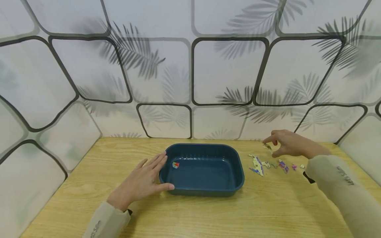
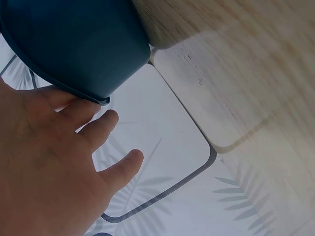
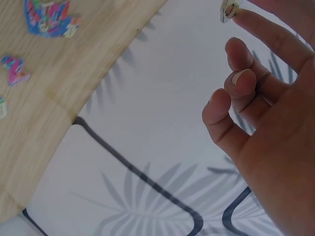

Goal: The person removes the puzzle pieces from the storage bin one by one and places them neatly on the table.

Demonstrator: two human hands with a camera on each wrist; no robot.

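Note:
A dark blue rectangular tray (image 1: pixel 205 192) sits on the wooden table, with one small red, green and white printed piece (image 1: pixel 176 165) lying inside near its left end. My left hand (image 1: pixel 146 178) rests on the tray's left side, its fingers extended at the rim and the thumb over the front corner. In the left wrist view, those fingers meet the outside of the tray (image 2: pixel 93 64). Right of the tray, my right hand (image 1: pixel 288 144) pinches a small flat printed cutout (image 3: pixel 230 10) between index finger and thumb; its other fingers curl loosely.
Several flat coloured cutouts lie right of the tray: a large white and blue one (image 1: pixel 257 165), a blue and pink one (image 1: pixel 283 166) and a small pink one (image 1: pixel 294 167) among them. A patterned wall covering (image 1: pixel 220 72) rises behind the table (image 1: pixel 208 218).

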